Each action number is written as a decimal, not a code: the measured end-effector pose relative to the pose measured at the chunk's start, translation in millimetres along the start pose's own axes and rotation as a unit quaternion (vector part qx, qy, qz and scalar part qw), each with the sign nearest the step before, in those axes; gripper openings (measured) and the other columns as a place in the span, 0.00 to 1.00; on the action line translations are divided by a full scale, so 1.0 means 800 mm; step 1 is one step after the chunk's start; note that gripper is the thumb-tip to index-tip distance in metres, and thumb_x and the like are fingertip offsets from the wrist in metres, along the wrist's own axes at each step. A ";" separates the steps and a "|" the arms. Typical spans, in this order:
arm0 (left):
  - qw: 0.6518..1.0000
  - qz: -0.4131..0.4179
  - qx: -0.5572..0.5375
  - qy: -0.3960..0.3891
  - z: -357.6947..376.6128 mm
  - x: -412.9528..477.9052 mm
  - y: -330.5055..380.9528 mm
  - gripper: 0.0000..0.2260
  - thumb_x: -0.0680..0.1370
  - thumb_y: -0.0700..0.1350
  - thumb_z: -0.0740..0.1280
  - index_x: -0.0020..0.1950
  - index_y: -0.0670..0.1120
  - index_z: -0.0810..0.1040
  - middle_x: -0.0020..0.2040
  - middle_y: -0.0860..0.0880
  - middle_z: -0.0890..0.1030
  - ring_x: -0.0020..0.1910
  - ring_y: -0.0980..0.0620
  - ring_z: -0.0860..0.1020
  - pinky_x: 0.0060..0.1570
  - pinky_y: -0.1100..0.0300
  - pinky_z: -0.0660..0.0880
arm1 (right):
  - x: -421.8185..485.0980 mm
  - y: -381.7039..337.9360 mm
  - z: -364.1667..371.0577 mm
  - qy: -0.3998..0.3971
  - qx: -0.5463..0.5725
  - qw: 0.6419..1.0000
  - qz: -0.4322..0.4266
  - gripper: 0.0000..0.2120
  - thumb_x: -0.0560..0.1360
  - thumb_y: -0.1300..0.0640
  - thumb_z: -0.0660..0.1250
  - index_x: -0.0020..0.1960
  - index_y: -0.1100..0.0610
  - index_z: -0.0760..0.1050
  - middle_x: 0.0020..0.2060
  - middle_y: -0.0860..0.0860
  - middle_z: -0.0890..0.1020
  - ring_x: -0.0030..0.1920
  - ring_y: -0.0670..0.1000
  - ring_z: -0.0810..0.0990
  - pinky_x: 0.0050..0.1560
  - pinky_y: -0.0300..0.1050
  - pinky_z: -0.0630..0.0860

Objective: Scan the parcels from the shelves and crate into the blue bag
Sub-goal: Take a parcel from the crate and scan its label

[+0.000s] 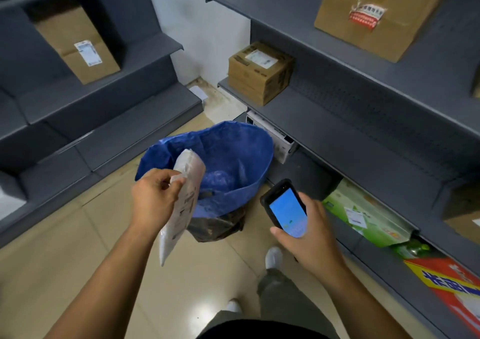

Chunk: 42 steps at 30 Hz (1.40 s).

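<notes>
Flanking the tiled floor [78,248], right shelving [363,120] and left shelving [78,110] left one narrow open strip between their front edges. Mid-aisle the blue bag [233,146] stood open-mouthed, right rim close to the right shelving's bottom edge, free floor on its left. A brown paper bag [376,14] sat on the top right shelf, a cardboard box [259,72] at the far end one shelf down, a green box [368,214] low right. The white parcel [181,203] hung tilted, upper end over the bag's near-left rim, pinched by the left hand [153,198]. The right hand [309,235] gripped the scanner [285,209], screen lit blue, just right of the bag.
</notes>
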<state>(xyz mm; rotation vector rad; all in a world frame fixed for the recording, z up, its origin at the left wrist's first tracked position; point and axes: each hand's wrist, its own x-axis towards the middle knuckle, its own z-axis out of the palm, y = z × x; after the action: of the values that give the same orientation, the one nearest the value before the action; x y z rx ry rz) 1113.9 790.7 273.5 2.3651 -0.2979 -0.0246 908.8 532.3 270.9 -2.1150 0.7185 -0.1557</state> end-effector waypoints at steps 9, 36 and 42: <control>0.994 -0.088 0.054 0.029 0.030 0.106 0.013 0.05 0.80 0.51 0.69 0.45 0.58 0.83 0.44 0.56 0.83 0.41 0.51 0.83 0.46 0.47 0.82 | 0.186 -0.012 0.008 -0.005 0.052 0.999 -0.002 0.40 0.64 0.50 0.81 0.71 0.49 0.65 0.57 0.45 0.69 0.53 0.43 0.72 0.41 0.27 0.68; 0.980 -0.102 -0.090 -0.147 0.193 0.242 -0.015 0.10 0.78 0.44 0.72 0.60 0.49 0.84 0.51 0.58 0.83 0.42 0.72 0.78 0.52 0.77 0.72 | 0.324 -0.073 0.067 -0.040 -0.036 0.995 0.088 0.42 0.65 0.49 0.80 0.73 0.47 0.62 0.60 0.46 0.68 0.57 0.45 0.72 0.36 0.28 0.69; 0.983 -0.095 -0.135 -0.082 0.134 0.234 -0.024 0.11 0.78 0.47 0.73 0.60 0.50 0.83 0.47 0.57 0.84 0.45 0.63 0.82 0.53 0.64 0.78 | 0.290 -0.102 0.081 -0.011 -0.028 0.996 0.087 0.42 0.66 0.49 0.80 0.72 0.46 0.62 0.60 0.46 0.67 0.57 0.45 0.72 0.39 0.29 0.70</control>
<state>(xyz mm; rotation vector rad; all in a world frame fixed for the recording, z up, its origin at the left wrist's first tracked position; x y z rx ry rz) 1288.8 689.9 195.5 2.1164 -0.1346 -0.3319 1159.5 488.2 261.3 -2.0921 0.8991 -0.0183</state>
